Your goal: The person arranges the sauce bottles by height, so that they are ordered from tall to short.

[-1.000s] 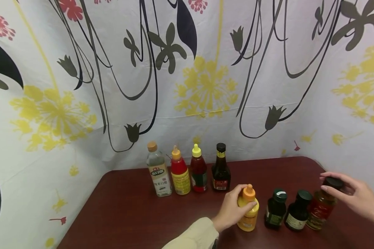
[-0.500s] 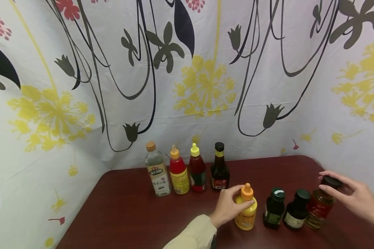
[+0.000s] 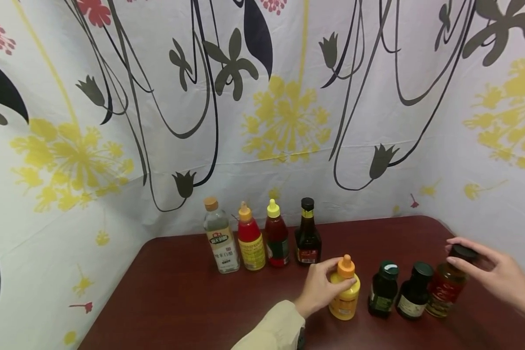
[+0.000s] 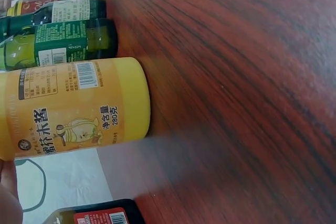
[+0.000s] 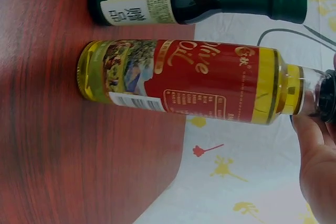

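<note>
My left hand (image 3: 323, 288) grips a yellow mustard squeeze bottle (image 3: 345, 302) with an orange nozzle cap, thumb and fingers around its upper part. In the left wrist view the label of the mustard bottle (image 4: 79, 108) faces the camera, its base at the table. At the far right, my right hand (image 3: 494, 270) holds an olive oil bottle (image 3: 446, 291) by its black cap and neck. The right wrist view shows the red label of the olive oil bottle (image 5: 205, 80) and yellow oil inside. Two dark green bottles stand between the hands, a left one (image 3: 382, 291) and a right one (image 3: 414, 294).
Along the back of the dark red table (image 3: 179, 301) stand a clear vinegar bottle (image 3: 222, 245), a red squeeze bottle with an orange cap (image 3: 251, 240), another with a yellow cap (image 3: 277, 240) and a dark sauce bottle (image 3: 308, 238). A flowered cloth (image 3: 227, 146) hangs behind.
Both hands keep their grips on the mustard and olive oil bottles. The head view has shifted slightly, and the bottles stand in the same arrangement.
</note>
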Available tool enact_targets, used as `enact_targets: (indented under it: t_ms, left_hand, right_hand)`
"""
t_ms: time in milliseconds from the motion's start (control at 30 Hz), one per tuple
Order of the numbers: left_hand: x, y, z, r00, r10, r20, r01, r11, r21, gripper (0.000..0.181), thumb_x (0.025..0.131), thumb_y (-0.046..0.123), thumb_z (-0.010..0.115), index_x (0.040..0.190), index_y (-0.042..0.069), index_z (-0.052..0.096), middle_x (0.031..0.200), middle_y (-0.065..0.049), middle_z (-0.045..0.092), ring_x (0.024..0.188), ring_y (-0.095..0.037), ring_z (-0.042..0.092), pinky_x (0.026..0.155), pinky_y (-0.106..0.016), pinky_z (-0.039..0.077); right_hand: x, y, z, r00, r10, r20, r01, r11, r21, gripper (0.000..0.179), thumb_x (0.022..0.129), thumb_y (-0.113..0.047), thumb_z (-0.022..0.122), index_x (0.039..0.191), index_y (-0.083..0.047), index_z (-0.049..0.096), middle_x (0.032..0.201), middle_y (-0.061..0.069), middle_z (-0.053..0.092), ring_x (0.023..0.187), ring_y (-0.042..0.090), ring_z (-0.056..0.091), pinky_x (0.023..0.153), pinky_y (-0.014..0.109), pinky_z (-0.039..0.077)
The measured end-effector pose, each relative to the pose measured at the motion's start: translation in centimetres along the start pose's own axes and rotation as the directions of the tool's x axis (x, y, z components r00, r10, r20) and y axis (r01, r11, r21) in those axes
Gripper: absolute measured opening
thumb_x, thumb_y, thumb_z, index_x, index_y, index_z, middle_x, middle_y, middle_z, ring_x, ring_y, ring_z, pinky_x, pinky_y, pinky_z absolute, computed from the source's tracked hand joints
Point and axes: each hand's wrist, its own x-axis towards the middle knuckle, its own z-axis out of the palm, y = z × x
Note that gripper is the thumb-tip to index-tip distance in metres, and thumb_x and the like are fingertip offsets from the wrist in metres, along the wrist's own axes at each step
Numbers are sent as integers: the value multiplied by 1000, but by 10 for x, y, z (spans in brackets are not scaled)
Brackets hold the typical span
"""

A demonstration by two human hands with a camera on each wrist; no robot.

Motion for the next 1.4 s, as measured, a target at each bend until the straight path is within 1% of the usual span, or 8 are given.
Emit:
enact_targets:
  t_ms: [367,600,767,933,1033,1167,1300,1400]
  left_hand:
    - [-9,38,-11,999,-31,21,32,997,-68,30,80,10,66,108,1,61,99,-4,65,84,-3,59,68,-14,47]
    - [-4,15,-3,998,-61,21,63,994,-91,33,79,16,67,110,5,61,99,0,64,85,-1,58,69,-15,47]
    - [-3,15,-2,997,-78,18,79,991,-108,34,79,17,68,111,6,61,99,2,64,85,0,58,69,-15,46]
    - [-1,7,1,995,-95,21,97,989,-116,35,79,16,68,111,5,60,100,0,64,85,-1,58,70,-15,47]
    - [0,-1,2,994,-106,29,109,987,-120,36,79,19,68,112,8,60,101,2,64,86,-1,58,70,-16,47]
    - [-1,-2,1,990,-133,33,137,981,-135,38,78,22,68,113,11,60,101,5,63,86,0,58,70,-16,47]
    - [-1,-2,0,989,-146,33,149,977,-153,38,78,24,69,113,12,60,100,8,63,86,0,57,71,-16,46]
    - [-1,-2,0,989,-147,34,150,976,-156,38,78,25,69,113,12,60,99,9,63,86,1,57,71,-16,46]
  right_hand:
    - [13,-4,-15,989,118,91,-112,991,-71,40,86,-20,59,120,-2,49,103,-33,39,85,-24,39,63,12,44]
    - [47,-37,-23,991,100,83,-92,991,-96,42,84,-23,61,122,-8,51,100,-32,42,85,-24,38,61,13,42]
    - [76,-54,-24,991,95,96,-83,989,-122,45,84,-29,61,123,-9,51,109,-9,51,80,-19,40,52,26,41]
    - [101,-66,-15,989,90,116,-84,995,-52,43,83,-29,62,121,-11,53,99,-21,53,79,-17,47,55,19,42]
    - [114,-71,-3,991,55,121,-55,998,-2,43,83,-26,63,120,-6,53,104,-3,60,79,-14,50,58,19,46]
    - [129,-77,16,991,9,135,-11,1000,17,43,84,-23,62,119,1,53,108,26,55,83,8,61,57,21,48]
    - [140,-82,36,987,-10,163,6,1000,23,45,85,-24,61,119,3,52,110,30,52,91,39,57,59,25,49]
    - [146,-84,51,982,-2,186,-3,1000,25,46,84,-27,61,119,3,52,113,30,50,93,43,55,65,34,51]
